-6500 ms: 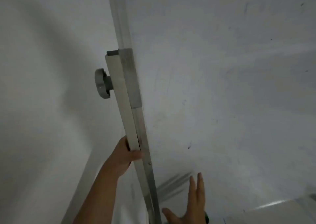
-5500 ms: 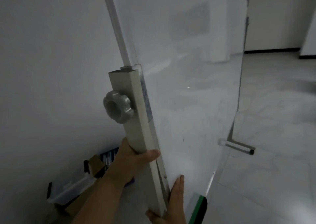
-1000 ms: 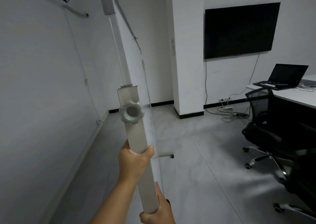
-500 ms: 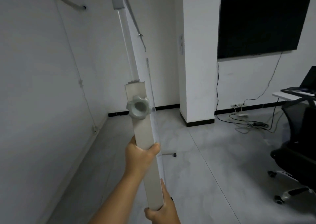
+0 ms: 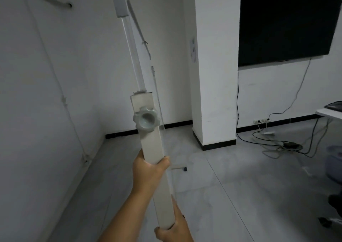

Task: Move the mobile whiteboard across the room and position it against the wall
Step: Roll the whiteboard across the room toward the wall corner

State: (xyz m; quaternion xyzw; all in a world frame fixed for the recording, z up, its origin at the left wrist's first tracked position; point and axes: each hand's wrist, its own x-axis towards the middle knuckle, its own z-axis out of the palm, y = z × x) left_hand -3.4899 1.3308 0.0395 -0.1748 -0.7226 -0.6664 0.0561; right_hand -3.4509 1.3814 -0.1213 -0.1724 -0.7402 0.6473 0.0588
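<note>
I see the mobile whiteboard [image 5: 137, 69] edge-on, running away from me toward the far wall. Its near upright post [image 5: 150, 145] is a pale square tube with a grey knob [image 5: 146, 120] on the side. My left hand [image 5: 149, 171] is wrapped around the post just below the knob. My right hand [image 5: 174, 228] grips the same post lower down, at the bottom of the view. The white wall [image 5: 37, 93] stands close on the left, roughly parallel to the board. One foot of the stand with a black caster [image 5: 184, 168] shows on the floor beyond my hands.
A white pillar [image 5: 214, 66] stands ahead on the right. A dark screen [image 5: 288, 25] hangs on the far wall, with cables and a power strip [image 5: 277, 141] on the floor below. A desk edge [image 5: 329, 112] and an office chair [image 5: 335, 160] are at the far right.
The view has swung left, so the laptop and most of the chair have left the frame. Both hands keep their grip on the post; the board stays edge-on near the left wall.
</note>
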